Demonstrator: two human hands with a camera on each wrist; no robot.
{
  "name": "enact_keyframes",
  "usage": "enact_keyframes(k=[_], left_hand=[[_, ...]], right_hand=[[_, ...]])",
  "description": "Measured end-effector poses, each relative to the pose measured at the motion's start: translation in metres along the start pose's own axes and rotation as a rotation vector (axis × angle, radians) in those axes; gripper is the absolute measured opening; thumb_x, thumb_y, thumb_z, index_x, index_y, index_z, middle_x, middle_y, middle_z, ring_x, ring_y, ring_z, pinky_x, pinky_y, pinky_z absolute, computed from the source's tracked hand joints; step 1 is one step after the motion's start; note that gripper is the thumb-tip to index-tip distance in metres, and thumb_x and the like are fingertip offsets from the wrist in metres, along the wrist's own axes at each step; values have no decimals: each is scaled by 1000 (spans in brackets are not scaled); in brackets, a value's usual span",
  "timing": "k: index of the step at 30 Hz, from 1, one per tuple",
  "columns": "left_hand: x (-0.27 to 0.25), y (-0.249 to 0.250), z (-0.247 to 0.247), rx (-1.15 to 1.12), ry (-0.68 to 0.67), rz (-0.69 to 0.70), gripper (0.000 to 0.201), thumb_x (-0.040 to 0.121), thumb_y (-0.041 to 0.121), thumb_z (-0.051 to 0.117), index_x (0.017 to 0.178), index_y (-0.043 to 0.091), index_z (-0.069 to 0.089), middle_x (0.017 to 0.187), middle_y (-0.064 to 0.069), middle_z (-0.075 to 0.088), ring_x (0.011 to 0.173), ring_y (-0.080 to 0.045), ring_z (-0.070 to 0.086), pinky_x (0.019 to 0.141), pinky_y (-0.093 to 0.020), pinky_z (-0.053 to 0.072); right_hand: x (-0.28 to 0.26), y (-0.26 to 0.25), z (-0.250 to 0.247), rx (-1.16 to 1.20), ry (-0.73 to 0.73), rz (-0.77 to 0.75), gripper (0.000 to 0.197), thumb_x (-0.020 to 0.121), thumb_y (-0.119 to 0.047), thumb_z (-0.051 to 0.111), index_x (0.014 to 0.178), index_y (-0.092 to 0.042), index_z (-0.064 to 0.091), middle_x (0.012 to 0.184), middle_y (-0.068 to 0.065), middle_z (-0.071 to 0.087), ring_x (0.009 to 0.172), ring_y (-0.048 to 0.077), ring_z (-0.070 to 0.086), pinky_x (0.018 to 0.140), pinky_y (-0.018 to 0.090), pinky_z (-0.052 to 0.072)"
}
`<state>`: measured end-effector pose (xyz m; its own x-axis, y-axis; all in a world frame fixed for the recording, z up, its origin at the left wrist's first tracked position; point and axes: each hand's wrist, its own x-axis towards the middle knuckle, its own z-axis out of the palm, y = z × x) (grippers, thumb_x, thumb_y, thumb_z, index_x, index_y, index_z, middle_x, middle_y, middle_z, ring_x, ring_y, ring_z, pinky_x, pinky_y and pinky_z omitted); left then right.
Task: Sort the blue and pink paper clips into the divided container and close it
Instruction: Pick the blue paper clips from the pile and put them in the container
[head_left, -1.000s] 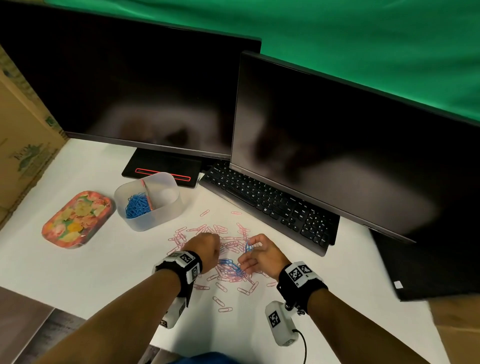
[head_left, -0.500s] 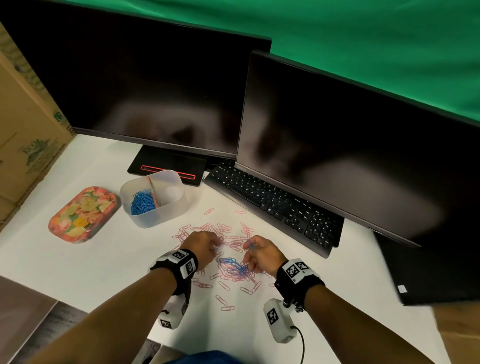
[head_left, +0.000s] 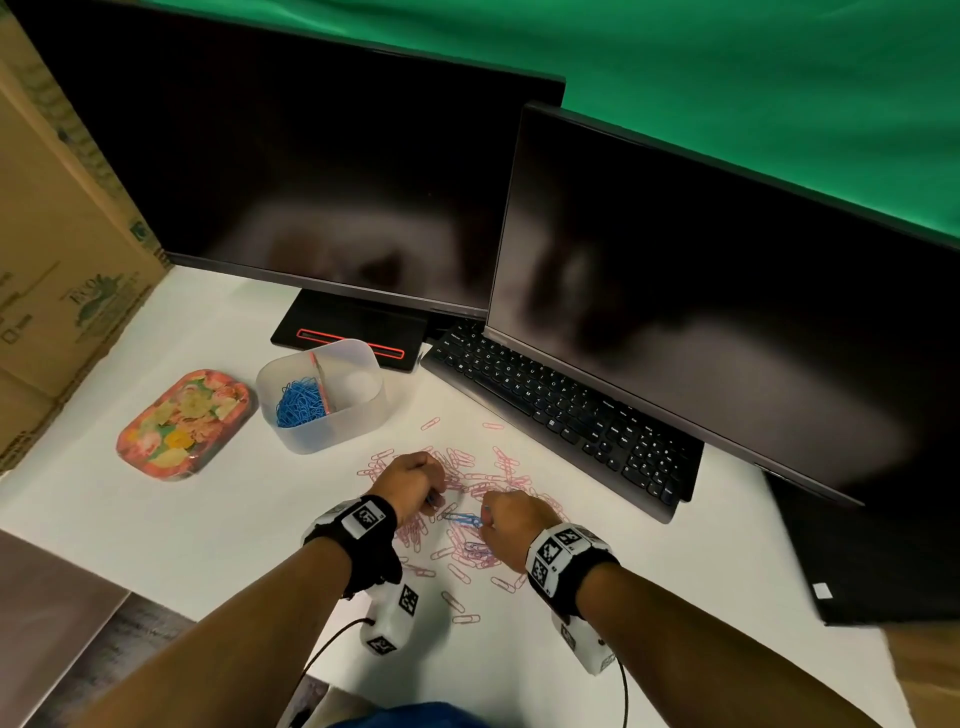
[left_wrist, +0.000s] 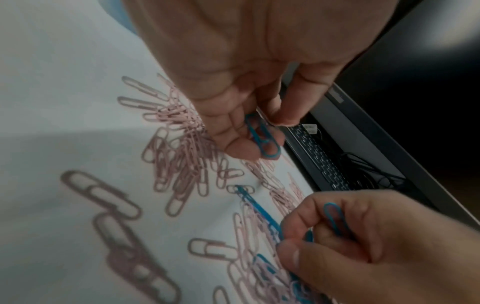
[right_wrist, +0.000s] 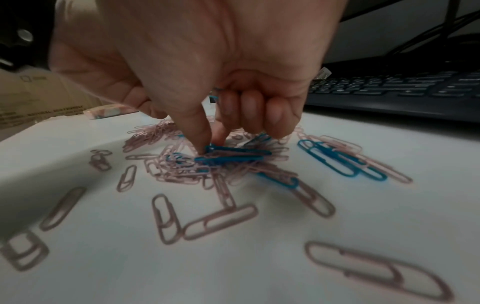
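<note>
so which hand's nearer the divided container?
Left. The left hand sits at the near-left edge of the clip pile, just below and right of the divided container. The right hand is farther right, past the pile's middle, toward the keyboard.

Translucent frosted plastic container (head_left: 332, 415), matt white tabletop (head_left: 156, 519), glossy floral lid (head_left: 184, 423), glossy black monitor screens (head_left: 701, 291), brown cardboard box (head_left: 57, 270)

Bare forearms, no sleeves. Behind each set of fingers sits a black wrist strap (head_left: 371, 540) bearing white blocks with black square-patterned tags; a white camera box (head_left: 392, 618) hangs beneath, trailing a thin black cable (head_left: 322, 660). A blue garment, possibly trousers (head_left: 415, 717), shows below.
</note>
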<state>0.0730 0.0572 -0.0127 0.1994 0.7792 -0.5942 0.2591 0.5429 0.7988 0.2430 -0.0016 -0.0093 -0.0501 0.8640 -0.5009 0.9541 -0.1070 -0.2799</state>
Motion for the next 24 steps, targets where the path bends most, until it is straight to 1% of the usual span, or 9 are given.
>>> enact_keyframes(k=[2,4,6,8,12,15,18,21,24], left_hand=[[0,-1,2,-51,8,-33,24,80,-5,48,59,7,53,56,-14,48,52,-24,48,55,-30,39],[0,-3,6,31,13,-32,20,81,3,54,63,13,56,60,-8,49,54,-21,46,58,-27,37],[-4,-2,12,284,29,55,8,81,13,61,76,17,64,68,3,59,64,-16,54,61,-23,40],[-6,-2,18,561,4,179,6,81,18,63,83,23,67,78,12,63,76,-11,59,65,-20,41],[-4,-5,28,995,-57,343,15,87,19,59,99,23,68,108,0,57,98,-22,59,81,-26,45],[-1,-7,29,1084,-53,361,14,89,17,54,93,21,66,110,-4,56,95,-26,61,80,-29,47],[0,-8,29,1117,-59,356,10,88,17,54,90,19,63,108,-5,55,91,-26,62,77,-30,49],[0,-6,27,1062,-65,336,11,87,14,53,90,19,63,105,-5,59,90,-25,61,74,-27,46],[-3,-2,22,887,-25,277,14,85,13,52,88,21,64,94,-3,67,84,-23,63,68,-23,47]], right_hand=[[0,-1,0,10,-17,13,17,94,-27,48,102,-14,55,104,11,65,85,29,58,70,30,46],[0,3,1,54,-24,21,12,95,-26,44,97,-17,52,98,10,63,80,28,55,67,29,42],[-2,7,1,156,-15,-5,8,93,-25,43,90,-20,49,93,6,62,80,27,56,68,29,45],[-2,11,-1,258,-3,-33,11,92,-22,43,93,-17,53,97,8,65,85,27,59,74,33,51],[-1,18,-7,447,-3,24,14,94,-24,47,97,-14,55,94,9,62,82,23,53,74,29,45],[-2,24,-12,691,-12,69,9,94,-18,49,86,-18,55,82,0,60,71,17,52,64,27,43],[-7,29,-13,1099,1,110,14,93,-2,51,82,-12,54,69,3,61,52,12,48,49,26,37],[-13,35,-14,1389,21,106,9,92,3,53,97,-4,57,71,10,61,56,16,49,50,26,39],[-19,39,-17,1623,-3,105,28,91,5,51,116,-4,60,77,14,60,64,19,54,55,26,42]])
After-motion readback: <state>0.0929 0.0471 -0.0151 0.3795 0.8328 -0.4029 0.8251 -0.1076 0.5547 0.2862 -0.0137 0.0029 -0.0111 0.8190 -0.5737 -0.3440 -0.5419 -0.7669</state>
